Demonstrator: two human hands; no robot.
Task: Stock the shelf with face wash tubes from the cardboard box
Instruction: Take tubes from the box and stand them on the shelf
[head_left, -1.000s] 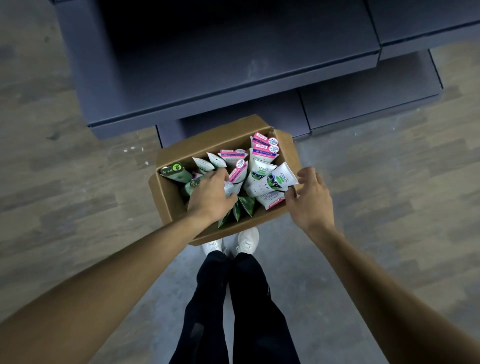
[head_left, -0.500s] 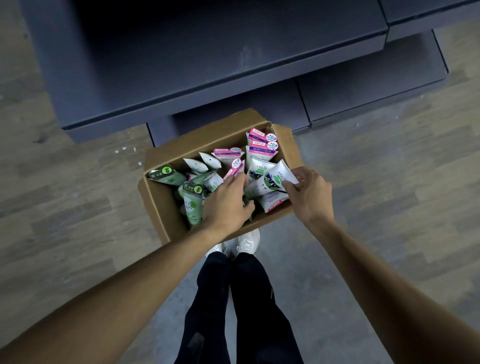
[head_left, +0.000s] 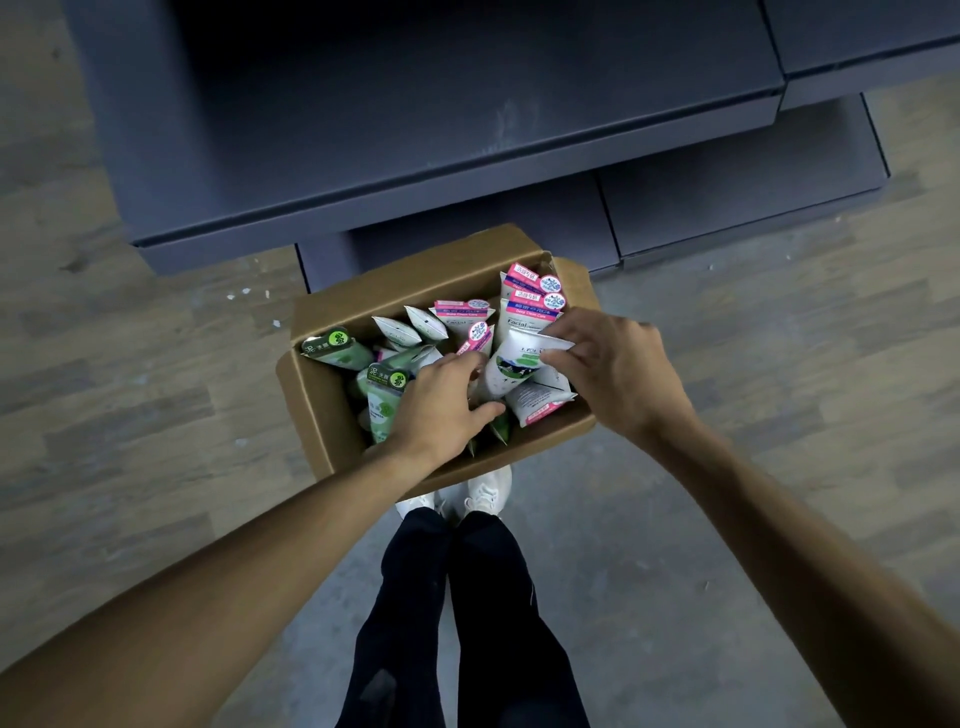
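Observation:
An open cardboard box (head_left: 322, 395) stands on the floor just ahead of my feet, packed with several face wash tubes: green ones (head_left: 384, 400) on the left, pink-topped white ones (head_left: 530, 291) at the back right. My right hand (head_left: 613, 369) pinches the flat crimped end of a white tube with a dark green picture (head_left: 511, 364). My left hand (head_left: 441, 410) reaches into the box's middle with curled fingers among the tubes beside that white tube; what its fingertips hold is hidden. The dark grey shelf (head_left: 467, 104) juts out above and behind the box.
A lower dark shelf board (head_left: 737, 182) sits near floor level behind and right of the box. Wood-look flooring spreads to both sides, grey floor under me. My legs and white shoes (head_left: 483, 493) stand right behind the box's near wall.
My right hand moved from the box's right rim in over the tubes and took the white tube's end. My left hand shifted right, towards the box's middle.

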